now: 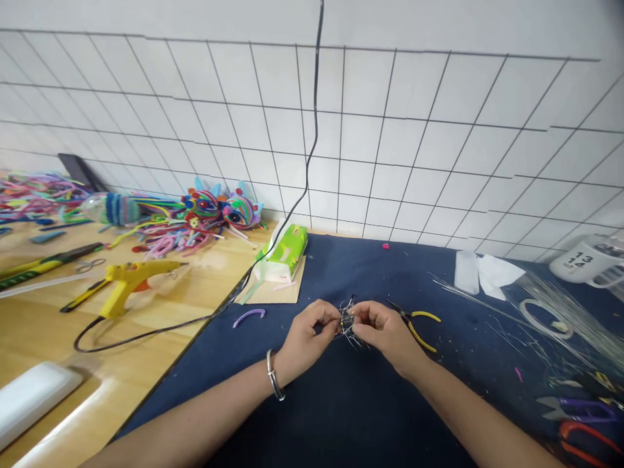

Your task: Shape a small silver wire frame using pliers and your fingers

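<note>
Over a dark blue mat [341,403], my left hand [309,338] and my right hand [383,331] meet at a small tangle of thin silvery wires [347,320]. Both hands pinch it from either side, fingers curled closed. A metal bangle [273,376] is on my left wrist. Yellow-handled pliers [418,320] lie on the mat just right of my right hand. A short purple pipe cleaner piece [248,316] lies to the left of my left hand.
A yellow glue gun [127,281] with a black cord [312,130] rests on the wooden table at left, near pipe-cleaner figures [219,211]. A green tissue pack [287,250] sits behind. Wire strands [560,312], a cup [585,260] and scissors [580,422] are at right.
</note>
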Available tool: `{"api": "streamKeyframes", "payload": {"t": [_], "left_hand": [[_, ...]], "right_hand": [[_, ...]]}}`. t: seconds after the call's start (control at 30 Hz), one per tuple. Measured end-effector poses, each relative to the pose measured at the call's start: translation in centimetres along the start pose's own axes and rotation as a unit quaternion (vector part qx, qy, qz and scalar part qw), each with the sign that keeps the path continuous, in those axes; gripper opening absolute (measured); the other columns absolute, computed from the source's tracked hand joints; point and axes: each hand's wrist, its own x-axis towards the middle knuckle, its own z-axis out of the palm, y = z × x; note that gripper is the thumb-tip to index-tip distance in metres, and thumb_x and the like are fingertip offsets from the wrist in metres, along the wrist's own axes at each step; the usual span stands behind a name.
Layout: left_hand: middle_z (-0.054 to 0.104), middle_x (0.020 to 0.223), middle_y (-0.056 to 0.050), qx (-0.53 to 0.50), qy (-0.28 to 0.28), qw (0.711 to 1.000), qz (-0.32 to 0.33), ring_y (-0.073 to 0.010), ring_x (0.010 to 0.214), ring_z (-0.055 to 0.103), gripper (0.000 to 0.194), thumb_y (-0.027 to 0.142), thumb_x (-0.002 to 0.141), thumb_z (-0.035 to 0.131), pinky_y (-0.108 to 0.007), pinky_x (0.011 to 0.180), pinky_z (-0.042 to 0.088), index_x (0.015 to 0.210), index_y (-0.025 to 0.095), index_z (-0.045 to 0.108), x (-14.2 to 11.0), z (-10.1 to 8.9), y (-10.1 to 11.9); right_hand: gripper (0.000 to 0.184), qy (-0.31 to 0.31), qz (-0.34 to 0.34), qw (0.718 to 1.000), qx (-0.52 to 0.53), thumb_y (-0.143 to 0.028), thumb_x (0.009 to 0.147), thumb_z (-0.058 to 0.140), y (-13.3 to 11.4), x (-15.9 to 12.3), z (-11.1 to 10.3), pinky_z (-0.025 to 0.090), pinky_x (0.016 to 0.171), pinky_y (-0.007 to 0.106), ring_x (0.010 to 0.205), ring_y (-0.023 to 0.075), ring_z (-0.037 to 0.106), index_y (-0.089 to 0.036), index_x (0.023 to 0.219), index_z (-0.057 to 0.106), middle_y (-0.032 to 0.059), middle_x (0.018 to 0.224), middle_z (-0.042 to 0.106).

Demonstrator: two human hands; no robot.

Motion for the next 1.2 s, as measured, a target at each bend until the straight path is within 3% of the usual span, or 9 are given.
{"api": "streamKeyframes", "payload": {"t": [0.17,0.27,0.43,0.5,0.6,0.63,0.73,0.9,1.2], "left_hand": [[0.056,0.082,-0.004,-0.026,-0.052,0.998,-0.002,-0.0147,0.072,0.052,0.014,0.026,0.078,0.056,-0.025,0.066,0.043,0.088,0.017,0.058,-0.1,-0.2,0.3],[0.056,0.075,-0.002,-0.006,-0.038,0.999,-0.031,-0.0138,0.068,0.052,0.015,0.028,0.074,0.062,-0.024,0.064,0.043,0.081,0.016,0.057,-0.1,0.0,-0.2],[0.058,0.072,-0.002,-0.018,-0.054,0.997,-0.047,-0.0133,0.066,0.054,0.014,0.030,0.080,0.055,-0.023,0.063,0.043,0.079,0.016,0.059,0.2,-0.1,-0.7],[0.060,0.074,-0.003,-0.019,-0.047,0.997,-0.052,-0.0135,0.068,0.055,0.017,0.030,0.082,0.053,-0.024,0.065,0.043,0.076,0.015,0.060,0.3,-0.4,-0.5],[0.061,0.074,-0.003,-0.016,-0.008,0.997,-0.075,-0.0141,0.070,0.055,0.020,0.032,0.083,0.051,-0.025,0.068,0.042,0.076,0.015,0.060,0.5,-0.8,-0.5],[0.062,0.074,-0.002,-0.018,0.008,0.996,-0.086,-0.0141,0.070,0.055,0.021,0.032,0.083,0.050,-0.025,0.069,0.042,0.077,0.015,0.060,0.6,-1.0,-0.5],[0.062,0.073,-0.002,-0.029,0.050,0.992,-0.110,-0.0142,0.070,0.055,0.022,0.034,0.084,0.049,-0.024,0.069,0.042,0.079,0.015,0.060,0.9,-1.2,-0.8],[0.060,0.073,-0.001,-0.047,0.069,0.989,-0.119,-0.0141,0.071,0.054,0.022,0.035,0.083,0.051,-0.024,0.069,0.041,0.080,0.015,0.059,0.9,-1.1,-1.0],[0.061,0.079,-0.002,-0.103,0.031,0.989,-0.105,-0.0130,0.076,0.055,0.017,0.031,0.084,0.050,-0.025,0.075,0.040,0.081,0.015,0.056,0.6,-0.6,-0.3]], "right_hand": [[0.032,0.021,-0.155,0.966,-0.208,-0.014,0.075,0.050,0.1,-0.4,1.3,0.041,0.083,0.033,0.091,0.0177,0.050,-0.023,0.105,0.058,0.0053,0.096,0.055],[0.038,-0.013,-0.199,0.946,-0.255,-0.011,0.073,0.051,-0.2,-0.6,1.6,0.038,0.088,0.035,0.097,0.0188,0.048,-0.023,0.109,0.057,0.0064,0.102,0.055],[0.027,-0.047,-0.149,0.962,-0.224,-0.015,0.077,0.051,-1.4,0.0,-0.9,0.041,0.081,0.030,0.093,0.0160,0.052,-0.024,0.100,0.061,0.0021,0.099,0.060],[0.020,-0.005,-0.107,0.962,-0.251,-0.021,0.081,0.047,-1.6,0.5,-2.9,0.042,0.074,0.027,0.083,0.0141,0.055,-0.023,0.093,0.062,0.0017,0.092,0.062],[0.020,0.043,-0.067,0.919,-0.385,-0.022,0.082,0.045,-1.3,1.2,-6.2,0.041,0.071,0.028,0.079,0.0147,0.055,-0.022,0.093,0.062,0.0031,0.090,0.062],[0.021,0.009,-0.055,0.897,-0.439,-0.023,0.082,0.044,-1.1,1.4,-7.1,0.040,0.069,0.028,0.077,0.0150,0.055,-0.022,0.093,0.062,0.0036,0.089,0.061],[0.015,-0.053,-0.044,0.877,-0.475,-0.023,0.079,0.050,-0.5,1.6,-8.9,0.039,0.063,0.026,0.071,0.0153,0.055,-0.021,0.080,0.065,0.0035,0.080,0.062],[0.011,-0.117,-0.055,0.848,-0.514,-0.017,0.074,0.054,0.4,1.5,-9.3,0.036,0.061,0.024,0.069,0.0146,0.056,-0.021,0.076,0.064,0.0024,0.079,0.062],[0.013,-0.141,-0.089,0.778,-0.606,-0.013,0.077,0.051,1.7,1.3,-7.6,0.033,0.068,0.029,0.081,0.0194,0.054,-0.017,0.076,0.063,0.0076,0.079,0.061]]}}
